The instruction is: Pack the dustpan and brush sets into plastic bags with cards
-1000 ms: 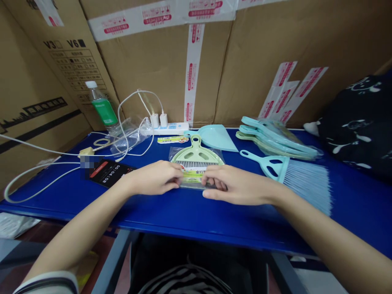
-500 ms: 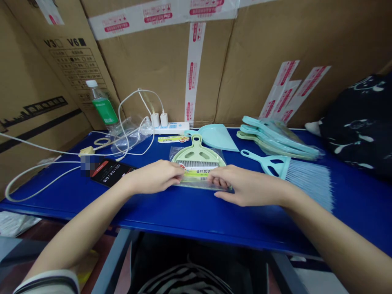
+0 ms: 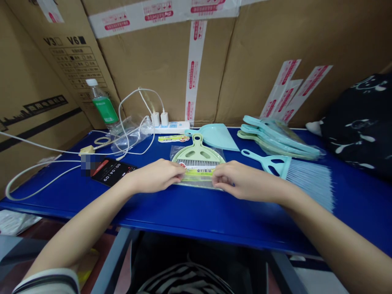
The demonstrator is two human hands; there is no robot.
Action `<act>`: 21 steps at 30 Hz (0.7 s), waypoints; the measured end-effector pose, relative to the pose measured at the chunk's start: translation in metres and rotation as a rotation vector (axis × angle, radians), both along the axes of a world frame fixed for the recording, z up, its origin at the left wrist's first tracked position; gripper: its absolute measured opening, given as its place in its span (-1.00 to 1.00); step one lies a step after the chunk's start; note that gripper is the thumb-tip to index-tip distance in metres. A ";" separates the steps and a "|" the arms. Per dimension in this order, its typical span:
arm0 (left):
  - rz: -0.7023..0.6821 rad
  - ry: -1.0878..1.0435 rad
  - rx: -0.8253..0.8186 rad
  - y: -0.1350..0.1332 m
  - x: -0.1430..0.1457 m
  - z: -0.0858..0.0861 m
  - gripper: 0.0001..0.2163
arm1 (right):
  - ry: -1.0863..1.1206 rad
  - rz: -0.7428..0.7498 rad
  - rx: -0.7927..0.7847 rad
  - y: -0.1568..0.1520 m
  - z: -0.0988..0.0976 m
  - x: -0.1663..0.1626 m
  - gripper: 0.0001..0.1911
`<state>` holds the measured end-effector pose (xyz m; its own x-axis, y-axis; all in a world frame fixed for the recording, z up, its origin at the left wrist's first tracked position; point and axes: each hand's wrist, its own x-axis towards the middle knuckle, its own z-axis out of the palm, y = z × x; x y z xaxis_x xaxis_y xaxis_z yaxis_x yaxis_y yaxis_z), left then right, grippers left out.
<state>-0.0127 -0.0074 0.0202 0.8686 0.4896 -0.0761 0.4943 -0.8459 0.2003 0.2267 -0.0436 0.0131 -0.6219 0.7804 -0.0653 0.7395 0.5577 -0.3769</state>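
A light green dustpan and brush set (image 3: 198,154) lies in a clear plastic bag on the blue table, its handle pointing away from me. Across the brush's grey bristles runs a yellow and white label (image 3: 200,171). My left hand (image 3: 159,175) is closed at the bag's lower left side, fingers curled over the label's end. On the lower right side my right hand (image 3: 241,179) is closed too, thumb and curled fingers against the bag. Both hands partly hide the bag's edges, and their exact pinch is hard to see.
Behind the set lie a loose light blue dustpan (image 3: 217,136) and a label card (image 3: 174,139). At right are a blue brush (image 3: 275,165) and several bagged sets (image 3: 278,136). A phone (image 3: 113,172), white cables, a power strip (image 3: 171,128) and a bottle (image 3: 104,106) occupy the left.
My right hand has shifted slightly up and its thumb has drawn in toward the curled fingers at the bag's edge. My left hand stays nearly still.
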 end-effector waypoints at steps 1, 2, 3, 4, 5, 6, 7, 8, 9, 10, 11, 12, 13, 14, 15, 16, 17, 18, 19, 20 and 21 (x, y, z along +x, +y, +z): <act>0.002 0.001 0.005 0.000 0.000 0.000 -0.84 | 0.005 0.001 -0.001 0.000 0.000 0.000 -0.81; 0.005 0.000 0.009 0.000 0.000 0.000 -0.85 | 0.007 0.003 -0.004 0.000 0.000 0.000 -0.80; 0.010 -0.002 0.010 0.000 0.001 0.000 -0.85 | 0.008 0.006 -0.008 0.000 0.000 -0.001 -0.80; 0.014 -0.003 0.010 0.000 0.001 -0.001 -0.86 | 0.007 0.010 -0.014 0.000 0.000 -0.001 -0.80; 0.018 -0.004 0.008 -0.001 0.001 -0.001 -0.86 | 0.005 0.014 -0.021 0.000 0.000 -0.001 -0.80; 0.022 -0.005 0.005 -0.001 0.001 -0.001 -0.87 | 0.004 0.018 -0.028 -0.001 0.000 -0.001 -0.80; 0.026 -0.006 0.000 0.000 0.002 -0.001 -0.86 | 0.001 0.020 -0.033 -0.001 0.000 -0.001 -0.80; 0.029 -0.006 -0.008 0.000 0.002 -0.001 -0.86 | -0.001 0.023 -0.032 0.000 -0.001 0.000 -0.81; 0.032 -0.006 -0.018 0.000 0.002 -0.001 -0.86 | -0.006 0.025 -0.024 0.000 -0.001 0.000 -0.81; 0.037 -0.002 -0.028 0.000 0.002 -0.001 -0.86 | -0.013 0.026 -0.010 0.000 -0.002 0.000 -0.81; 0.045 0.003 -0.036 0.001 0.002 -0.001 -0.86 | -0.024 0.024 0.004 0.001 -0.002 0.000 -0.80; 0.052 0.009 -0.042 0.001 0.002 -0.001 -0.86 | -0.039 0.021 0.015 0.001 -0.002 0.000 -0.80; 0.057 0.013 -0.045 0.001 0.002 -0.001 -0.86 | -0.052 0.014 0.018 0.002 -0.001 0.000 -0.80; 0.062 0.016 -0.045 0.001 0.003 -0.001 -0.87 | -0.063 0.002 0.012 0.002 -0.001 0.000 -0.80; 0.064 0.016 -0.043 0.000 0.003 -0.001 -0.87 | -0.072 -0.015 0.002 0.002 0.000 0.000 -0.81; 0.066 0.015 -0.039 0.000 0.003 -0.002 -0.87 | -0.080 -0.033 -0.004 0.002 0.002 0.000 -0.83; 0.070 0.016 -0.032 0.000 0.002 -0.002 -0.87 | -0.087 -0.050 -0.002 0.001 0.003 0.000 -0.86; 0.075 0.019 -0.024 0.000 0.002 -0.002 -0.87 | -0.096 -0.063 0.006 0.001 0.004 0.000 -0.89; 0.082 0.023 -0.016 0.000 0.002 -0.002 -0.87 | -0.106 -0.071 0.021 0.001 0.005 0.000 -0.91; 0.090 0.027 -0.011 0.000 0.003 -0.003 -0.86 | -0.115 -0.073 0.039 0.001 0.005 0.000 -0.92; 0.098 0.031 -0.010 0.000 0.003 -0.003 -0.86 | -0.122 -0.071 0.055 0.001 0.005 0.001 -0.92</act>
